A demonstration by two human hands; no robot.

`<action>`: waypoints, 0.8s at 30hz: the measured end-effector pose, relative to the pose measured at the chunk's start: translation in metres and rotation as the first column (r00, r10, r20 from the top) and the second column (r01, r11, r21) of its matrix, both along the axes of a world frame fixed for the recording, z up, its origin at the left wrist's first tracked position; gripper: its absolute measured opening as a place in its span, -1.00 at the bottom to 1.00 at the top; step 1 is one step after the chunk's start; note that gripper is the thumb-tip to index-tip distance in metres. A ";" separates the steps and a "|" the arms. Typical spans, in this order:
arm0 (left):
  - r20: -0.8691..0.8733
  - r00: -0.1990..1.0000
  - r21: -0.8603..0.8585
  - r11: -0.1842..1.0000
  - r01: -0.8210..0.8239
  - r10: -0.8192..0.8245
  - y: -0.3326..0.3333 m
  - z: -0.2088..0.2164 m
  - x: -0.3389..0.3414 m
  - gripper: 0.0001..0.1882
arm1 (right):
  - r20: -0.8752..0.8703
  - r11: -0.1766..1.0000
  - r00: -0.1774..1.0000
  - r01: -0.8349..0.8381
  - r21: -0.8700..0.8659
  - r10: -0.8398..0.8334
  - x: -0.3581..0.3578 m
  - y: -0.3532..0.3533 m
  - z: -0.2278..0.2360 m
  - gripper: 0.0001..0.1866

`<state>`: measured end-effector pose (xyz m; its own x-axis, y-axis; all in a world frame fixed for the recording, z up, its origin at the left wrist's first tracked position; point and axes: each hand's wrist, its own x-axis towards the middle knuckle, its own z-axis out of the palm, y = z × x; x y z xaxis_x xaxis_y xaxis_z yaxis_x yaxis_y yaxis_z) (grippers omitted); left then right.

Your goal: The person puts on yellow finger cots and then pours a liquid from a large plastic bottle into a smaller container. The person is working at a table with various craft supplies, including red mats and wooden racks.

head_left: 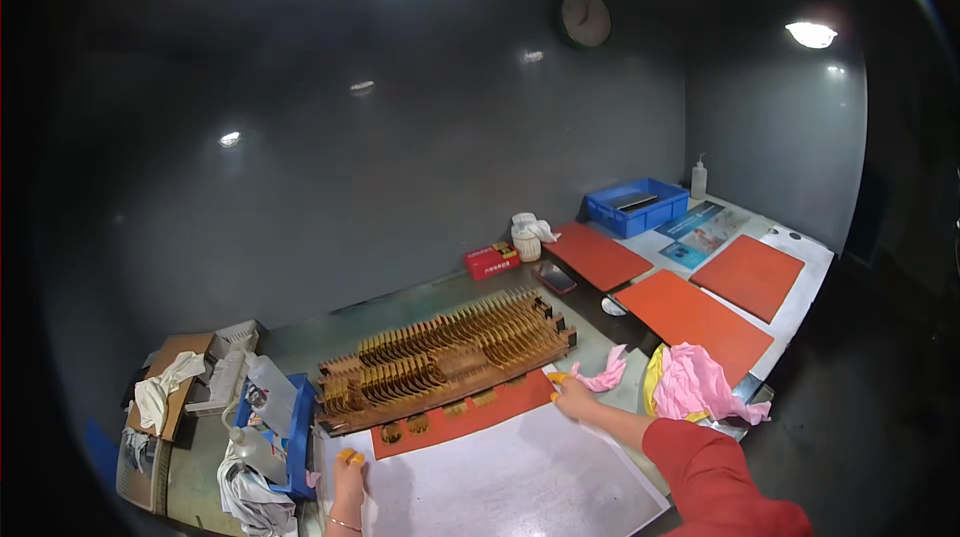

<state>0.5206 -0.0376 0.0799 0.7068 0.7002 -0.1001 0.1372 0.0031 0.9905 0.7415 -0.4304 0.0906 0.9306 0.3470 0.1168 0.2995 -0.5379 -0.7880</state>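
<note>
1. Here's the white sheet, spread across the near part of the bench, its far edge running along the near side of an orange mat.
2. Left hand is at the sheet's far left corner, fingers bent, yellow-orange covers on the tips; whether it pinches the sheet or only rests there, I can't tell.
3. Over to the right hand, reaching in from a red sleeve: it's at the far right corner, fingertips low and close together, also covered. A pinch? I can't tell from this angle.
4. Just beyond the sheet sits the slotted wooden rack, packed with rows of thin gold-coloured pieces, its near side over the mat. A few flat gold pieces lie on the mat in front of it.
5. Near the right hand, a small pink cloth; farther right, a larger crumpled pink cloth beside a yellow one.
6. Left of the rack, a blue bin with white plastic bottles, and a grey-white rag draped at its near end.
7. Behind the rack's right end: a phone, a red box and a whitish jar.
</note>
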 end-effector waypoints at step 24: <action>-0.130 0.991 0.284 0.958 0.044 -0.006 -0.047 0.001 -0.068 -0.73 | -0.033 0.990 0.997 -0.060 0.126 0.064 -0.096 -0.030 -0.008 -0.51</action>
